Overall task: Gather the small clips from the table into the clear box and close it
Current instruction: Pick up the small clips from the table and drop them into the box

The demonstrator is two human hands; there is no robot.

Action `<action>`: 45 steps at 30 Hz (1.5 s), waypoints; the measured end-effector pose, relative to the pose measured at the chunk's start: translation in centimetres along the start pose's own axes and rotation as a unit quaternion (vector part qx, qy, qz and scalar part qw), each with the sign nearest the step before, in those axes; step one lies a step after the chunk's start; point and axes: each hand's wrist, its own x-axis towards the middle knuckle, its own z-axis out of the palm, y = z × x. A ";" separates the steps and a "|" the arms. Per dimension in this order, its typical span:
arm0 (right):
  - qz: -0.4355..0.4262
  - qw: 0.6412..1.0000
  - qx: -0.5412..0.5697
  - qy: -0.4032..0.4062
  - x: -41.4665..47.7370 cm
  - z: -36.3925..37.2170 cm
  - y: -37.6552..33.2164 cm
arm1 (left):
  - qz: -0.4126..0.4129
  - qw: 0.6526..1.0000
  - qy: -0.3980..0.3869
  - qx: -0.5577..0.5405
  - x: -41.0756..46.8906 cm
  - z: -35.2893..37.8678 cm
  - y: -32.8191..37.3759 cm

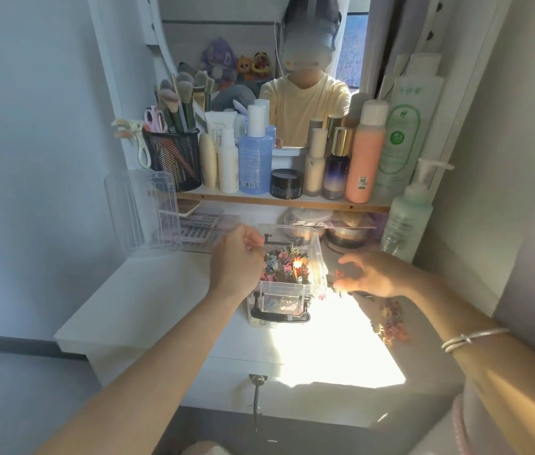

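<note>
A clear box with a black handle stands open on the white table, heaped with small coloured clips. My left hand rests against the box's left rim, fingers curled; whether it holds a clip I cannot tell. Just right of the box, my right hand hovers over the table with fingers spread above a few loose clips. More loose clips lie in a small pile on the table nearer me, under my right wrist. The clear lid leans upright at the back left.
A shelf behind the box carries bottles, a dark jar and a mesh cup of brushes. A pump bottle stands at the right. Lash trays lie at the back left. A key sticks out of the drawer below.
</note>
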 end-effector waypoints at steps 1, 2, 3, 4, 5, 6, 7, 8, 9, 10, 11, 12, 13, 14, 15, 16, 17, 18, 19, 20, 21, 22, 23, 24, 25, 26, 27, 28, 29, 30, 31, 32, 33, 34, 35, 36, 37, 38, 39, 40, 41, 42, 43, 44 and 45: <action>-0.010 1.000 -0.005 -0.003 0.2 0.4 -0.5 | 0.000 1.000 -0.001 0.002 0.0 0.0 0.0; -0.020 1.000 -0.002 -0.010 0.5 0.7 -1.0 | 0.000 1.000 -0.001 0.004 0.0 0.0 0.0; -0.033 0.999 0.007 -0.021 0.7 1.0 -1.4 | 0.001 1.000 -0.002 0.005 0.1 -0.1 -0.1; -0.040 0.999 0.018 -0.029 1.0 1.2 -1.6 | 0.000 1.000 -0.003 0.005 0.1 -0.1 0.0; -0.046 0.998 0.024 -0.029 1.4 1.5 -1.8 | -0.001 1.000 -0.004 0.006 0.1 -0.1 0.0; -0.050 0.998 0.026 -0.024 1.6 1.6 -1.9 | -0.002 1.000 -0.004 0.006 0.1 -0.1 0.0; -0.055 0.998 0.029 -0.021 1.7 1.6 -1.9 | -0.002 1.000 -0.006 0.007 0.1 -0.2 0.1; -0.059 0.998 0.029 -0.018 1.7 1.6 -2.0 | -0.002 1.000 -0.007 0.007 0.1 -0.2 0.1; -0.062 0.998 0.026 -0.015 1.6 1.5 -2.2 | -0.002 1.000 -0.008 0.006 0.0 -0.2 0.1; -0.064 0.998 0.025 -0.011 1.4 1.3 -2.3 | -0.001 1.000 -0.009 0.005 0.0 -0.3 0.2; -0.065 0.998 0.025 -0.005 1.4 1.2 -2.4 | -0.001 1.000 -0.009 0.005 0.1 -0.3 0.1; -0.064 0.998 0.023 -0.002 1.2 1.1 -2.5 | 0.000 1.000 -0.010 0.007 0.0 -0.3 0.1; -0.062 0.998 0.021 0.003 1.2 1.1 -2.5 | 0.001 1.000 -0.010 0.008 0.0 -0.3 0.1; -0.062 0.998 0.019 0.012 1.1 1.0 -2.5 | 0.002 1.000 -0.010 0.009 0.0 -0.4 0.2; -0.061 0.998 0.018 0.024 1.1 1.0 -2.5 | 0.002 1.000 -0.011 0.009 0.0 -0.4 0.2; -0.057 0.997 0.018 0.040 1.0 0.9 -2.4 | 0.002 1.000 -0.012 0.008 0.0 -0.4 0.2; -0.050 0.996 0.029 0.061 0.9 0.5 -2.5 | 0.003 1.000 -0.012 0.009 -0.1 -0.4 0.2; -0.047 0.993 0.063 0.090 0.7 -0.1 -2.5 | 0.003 1.000 -0.013 0.010 -0.1 -0.4 0.3; -0.050 0.984 0.117 0.127 0.5 -1.1 -2.6 | 0.004 1.000 -0.013 0.010 -0.1 -0.4 0.3; -0.060 0.967 0.184 0.164 0.2 -2.2 -2.9 | 0.004 1.000 -0.014 0.011 -0.2 -0.5 0.3; -0.073 0.945 0.255 0.189 -0.2 -3.5 -3.5 | 0.004 1.000 -0.014 0.011 -0.2 -0.5 0.3; -0.086 0.924 0.321 0.188 -0.7 -4.6 -4.3 | 0.003 1.000 -0.015 0.010 -0.2 -0.5 0.3; -0.102 0.905 0.378 0.165 -1.2 -5.3 -5.3 | 0.001 1.000 -0.015 0.008 -0.1 -0.5 0.3; -0.116 0.893 0.414 0.131 -1.4 -5.6 -6.2 | -0.002 1.000 -0.014 0.007 -0.1 -0.5 0.3; -0.125 0.896 0.417 0.092 -1.5 -5.7 -7.0 | -0.004 1.000 -0.014 0.007 -0.1 -0.5 0.3; -0.127 0.908 0.396 0.055 -1.6 -5.5 -7.6 | -0.004 1.000 -0.013 0.009 -0.2 -0.5 0.3; -0.122 0.919 0.374 0.034 -1.6 -5.3 -7.8 | -0.004 1.000 -0.013 0.009 -0.2 -0.5 0.3; -0.115 0.922 0.368 0.030 -1.6 -5.2 -7.5 | -0.004 1.000 -0.014 0.009 -0.2 -0.5 0.4; -0.100 0.919 0.380 0.041 -1.6 -5.2 -6.9 | -0.003 1.000 -0.015 0.008 -0.2 -0.5 0.4; -0.080 0.914 0.393 0.062 -1.6 -5.3 -5.9 | -0.002 1.000 -0.014 0.007 -0.2 -0.5 0.3; -0.061 0.918 0.383 0.083 -1.6 -5.2 -4.8 | -0.001 1.000 -0.013 0.008 -0.2 -0.5 0.3; -0.042 0.937 0.334 0.096 -1.5 -4.8 -3.7 | -0.002 1.000 -0.011 0.010 -0.2 -0.5 0.3; -0.025 0.961 0.257 0.093 -1.4 -4.2 -2.7 | -0.003 1.000 -0.010 0.010 -0.2 -0.5 0.3; -0.009 0.983 0.171 0.072 -1.1 -3.4 -2.0 | -0.005 1.000 -0.008 0.009 -0.2 -0.5 0.4; 0.009 0.995 0.094 0.038 -0.9 -2.4 -1.4 | -0.006 1.000 -0.008 0.008 -0.2 -0.4 0.4; 0.026 0.999 0.039 0.008 -0.8 -1.4 -1.1 | -0.006 1.000 -0.008 0.008 -0.2 -0.4 0.4; 0.036 0.999 0.012 -0.012 -0.7 -0.7 -1.1 | -0.007 1.000 -0.008 0.008 -0.2 -0.4 0.5; 0.043 0.999 0.005 -0.019 -0.6 -0.1 -1.2 | -0.007 1.000 -0.009 0.008 -0.2 -0.5 0.5; 0.044 0.999 0.011 -0.016 -0.8 0.1 -1.5 | -0.007 1.000 -0.010 0.007 -0.3 -0.5 0.5; 0.043 0.999 0.017 -0.013 -0.7 0.2 -1.7 | -0.007 1.000 -0.011 0.007 -0.3 -0.5 0.4; 0.043 0.999 0.019 -0.009 -0.6 0.3 -1.9 | -0.006 1.000 -0.012 0.007 -0.3 -0.5 0.4; 0.043 0.999 0.014 -0.006 -0.5 0.5 -1.9 | -0.005 1.000 -0.012 0.007 -0.3 -0.5 0.3; 0.044 0.999 0.011 -0.001 -0.2 0.7 -1.9 | -0.003 1.000 -0.011 0.007 -0.2 -0.5 0.3; 0.053 0.998 0.016 0.001 0.0 1.1 -1.9 | -0.001 1.000 -0.011 0.008 -0.2 -0.5 0.2; 0.055 0.998 0.021 0.002 0.3 1.6 -1.8 | 0.000 1.000 -0.010 0.009 -0.2 -0.5 0.2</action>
